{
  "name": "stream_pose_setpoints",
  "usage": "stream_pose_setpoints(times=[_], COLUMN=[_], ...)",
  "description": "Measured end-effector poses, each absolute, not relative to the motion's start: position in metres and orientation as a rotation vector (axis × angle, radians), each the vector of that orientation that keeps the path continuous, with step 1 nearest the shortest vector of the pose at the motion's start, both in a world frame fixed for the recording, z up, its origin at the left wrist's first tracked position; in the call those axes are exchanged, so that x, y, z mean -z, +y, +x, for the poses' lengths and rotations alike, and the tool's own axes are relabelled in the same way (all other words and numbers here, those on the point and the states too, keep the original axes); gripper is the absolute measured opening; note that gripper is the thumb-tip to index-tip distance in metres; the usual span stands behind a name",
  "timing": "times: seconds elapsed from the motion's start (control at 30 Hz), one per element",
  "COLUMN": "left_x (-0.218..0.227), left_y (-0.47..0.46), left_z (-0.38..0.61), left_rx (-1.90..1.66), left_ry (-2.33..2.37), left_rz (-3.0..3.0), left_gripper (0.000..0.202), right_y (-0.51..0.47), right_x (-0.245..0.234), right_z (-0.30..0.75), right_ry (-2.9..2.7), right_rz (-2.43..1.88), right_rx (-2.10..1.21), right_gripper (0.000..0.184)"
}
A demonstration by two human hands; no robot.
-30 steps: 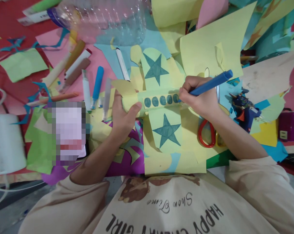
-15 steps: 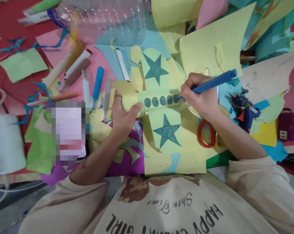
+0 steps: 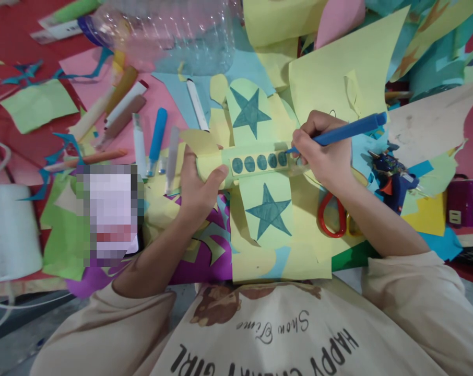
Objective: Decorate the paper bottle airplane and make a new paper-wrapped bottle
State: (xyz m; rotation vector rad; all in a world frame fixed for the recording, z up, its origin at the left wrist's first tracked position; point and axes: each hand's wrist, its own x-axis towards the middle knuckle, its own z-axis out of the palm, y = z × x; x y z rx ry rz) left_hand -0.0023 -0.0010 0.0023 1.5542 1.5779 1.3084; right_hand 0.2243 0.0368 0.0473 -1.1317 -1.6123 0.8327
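My left hand grips the left end of a rolled yellow paper tube, its thumb lying along the top. A pale strip with a row of several dark blue-green circles is on the tube. My right hand is closed round a blue marker, whose tip meets the rightmost circle at its upper right. Two pale green rounded paper flaps stick out from the tube: the upper flap and the lower flap, each bearing a dark blue-green star.
Red-handled scissors lie by my right forearm. Several markers, among them a capped blue marker, are scattered left of the tube. A clear plastic bottle lies at the back. A phone, mostly blurred out, is near my left forearm.
The blue marker's tip has shifted slightly up, from the right edge of the last circle toward its upper edge. My right hand moved a little with it; my left hand stayed still.
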Motion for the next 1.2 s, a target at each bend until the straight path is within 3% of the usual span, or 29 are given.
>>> stream_pose_setpoints(times=[0.47,0.77,0.97,1.2], left_x=[0.0,0.004,0.007,0.017], left_y=[0.001,0.0,-0.001,0.002], left_z=[-0.001,-0.007,-0.005,0.004], left_rx=[-1.342,-1.228,-1.223,-1.2], left_ry=[1.587,1.564,1.63,1.558], left_rz=[1.578,1.533,1.543,1.521], left_gripper=[0.032,0.028,0.036,0.051], right_y=[0.032,0.036,0.041,0.052], right_x=[-0.055,-0.052,-0.057,-0.091], right_z=[0.225,0.224,0.23,0.247], right_ry=[-1.775,-1.569,-1.211,-1.085], right_rz=[-1.214,-1.189,-1.238,-1.054], right_rx=[-0.812,-1.003,-1.05,-0.916], right_gripper=[0.035,0.04,0.04,0.022])
